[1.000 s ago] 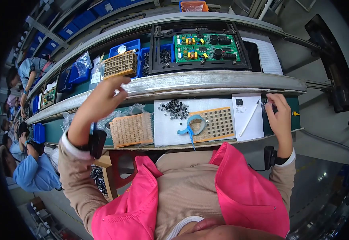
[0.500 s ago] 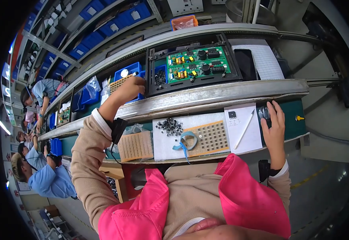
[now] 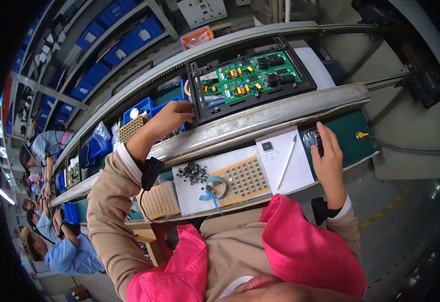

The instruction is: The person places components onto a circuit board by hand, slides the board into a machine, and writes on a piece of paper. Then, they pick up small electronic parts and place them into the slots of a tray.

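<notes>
Where clock positions are read from the centre of the view, the shelf bins (image 3: 96, 73) stand at ten o'clock, with a yellowish gridded tray (image 3: 130, 130) and a blue bin (image 3: 145, 104) nearer on the same side. Also at ten, the left hand (image 3: 174, 118) lies with curled fingers at the near left corner of the black frame (image 3: 275, 95); whether it grips or merely presses cannot be told. The frame, at one o'clock, carries the green circuit boards (image 3: 257, 80). Compared with half a second ago, the hand has come from above the gridded tray to the frame, which sits farther right along the rail (image 3: 275, 114); handling, it may be judged, now centres on the frame rather than on loose parts. At five lies a perforated board (image 3: 247, 180) set with small parts; at three, a white sheet (image 3: 298, 171) bears a white pen (image 3: 286, 163). Beyond it, the right hand (image 3: 329, 153) is loosely extended, unclenched, beside a dark glossy item (image 3: 310, 137). The white labels (image 3: 144, 34) on the shelf are too small to read; the sheet shows short handwritten strokes, and no brand is legible.
</notes>
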Demonstrator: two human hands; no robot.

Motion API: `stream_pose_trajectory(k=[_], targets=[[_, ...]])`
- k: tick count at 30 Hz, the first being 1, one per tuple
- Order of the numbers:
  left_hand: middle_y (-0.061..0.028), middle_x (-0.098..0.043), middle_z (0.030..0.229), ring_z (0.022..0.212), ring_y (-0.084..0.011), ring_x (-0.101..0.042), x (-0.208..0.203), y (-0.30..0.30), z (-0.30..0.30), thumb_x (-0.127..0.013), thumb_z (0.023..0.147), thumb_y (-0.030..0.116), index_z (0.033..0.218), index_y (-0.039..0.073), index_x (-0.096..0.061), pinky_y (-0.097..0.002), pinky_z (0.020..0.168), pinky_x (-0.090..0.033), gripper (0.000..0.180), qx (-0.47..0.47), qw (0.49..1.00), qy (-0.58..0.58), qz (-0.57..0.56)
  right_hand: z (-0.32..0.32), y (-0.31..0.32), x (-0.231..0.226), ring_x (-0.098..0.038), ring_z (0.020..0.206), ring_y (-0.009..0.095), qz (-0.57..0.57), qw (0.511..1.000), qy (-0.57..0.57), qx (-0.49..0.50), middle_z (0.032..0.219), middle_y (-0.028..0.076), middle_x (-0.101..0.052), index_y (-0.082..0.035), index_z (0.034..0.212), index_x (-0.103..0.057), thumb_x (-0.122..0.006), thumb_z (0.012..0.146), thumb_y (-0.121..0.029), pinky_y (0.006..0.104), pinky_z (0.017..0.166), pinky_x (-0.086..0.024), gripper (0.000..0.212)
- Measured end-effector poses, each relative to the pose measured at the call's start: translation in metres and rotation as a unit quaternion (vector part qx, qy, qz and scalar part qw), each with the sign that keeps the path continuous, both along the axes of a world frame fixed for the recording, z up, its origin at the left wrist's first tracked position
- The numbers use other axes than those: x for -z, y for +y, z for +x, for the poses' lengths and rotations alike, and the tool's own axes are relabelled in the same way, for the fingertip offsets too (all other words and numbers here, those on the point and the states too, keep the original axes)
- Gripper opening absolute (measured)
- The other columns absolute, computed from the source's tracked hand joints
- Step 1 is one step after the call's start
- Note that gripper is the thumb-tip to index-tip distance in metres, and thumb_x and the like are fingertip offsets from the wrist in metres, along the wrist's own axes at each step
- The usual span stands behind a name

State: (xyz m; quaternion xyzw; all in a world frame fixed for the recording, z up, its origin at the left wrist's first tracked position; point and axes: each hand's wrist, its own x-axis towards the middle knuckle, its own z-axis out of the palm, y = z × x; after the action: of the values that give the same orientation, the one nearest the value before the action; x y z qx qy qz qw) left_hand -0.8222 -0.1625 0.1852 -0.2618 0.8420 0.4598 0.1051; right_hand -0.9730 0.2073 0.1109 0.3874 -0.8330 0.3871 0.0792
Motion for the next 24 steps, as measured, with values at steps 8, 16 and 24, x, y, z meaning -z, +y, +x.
stream_pose_trajectory(k=[8,16,24], targets=[[-0.0061,-0.063,0.098,0.087,-0.0138,-0.058,0.021,0.020,-0.053,-0.056,0.084,0.006,0.116,-0.005,-0.059,-0.0258,0.076,-0.045,0.034,0.050,0.994,0.067,0.077,0.001,0.001,0.002,-0.056,0.107,0.040,-0.010,1.000,0.008,-0.006,0.121,0.022,-0.055,-0.003,0.130,-0.051,-0.059,0.078,0.003,0.0398,0.089,-0.047,0.053],[-0.0103,-0.062,0.104,0.091,-0.0161,-0.059,0.037,0.040,-0.097,-0.059,0.083,0.006,0.121,-0.007,-0.055,-0.0286,0.081,-0.048,0.040,0.057,0.987,0.110,0.105,0.000,0.000,0.000,-0.057,0.104,0.040,-0.021,1.000,0.013,-0.006,0.120,0.023,-0.056,-0.003,0.128,-0.052,-0.060,0.078,0.003,0.0399,0.087,-0.048,0.051],[-0.0108,-0.059,0.115,0.096,-0.0146,-0.057,0.000,0.049,-0.027,-0.059,0.088,0.006,0.132,0.000,-0.048,-0.0266,0.083,-0.047,0.046,0.078,0.975,0.183,0.100,0.005,-0.003,0.000,-0.056,0.109,0.039,0.016,0.998,0.064,0.013,0.126,0.021,-0.054,-0.003,0.130,-0.051,-0.065,0.076,-0.002,0.0407,0.091,-0.047,0.056]])
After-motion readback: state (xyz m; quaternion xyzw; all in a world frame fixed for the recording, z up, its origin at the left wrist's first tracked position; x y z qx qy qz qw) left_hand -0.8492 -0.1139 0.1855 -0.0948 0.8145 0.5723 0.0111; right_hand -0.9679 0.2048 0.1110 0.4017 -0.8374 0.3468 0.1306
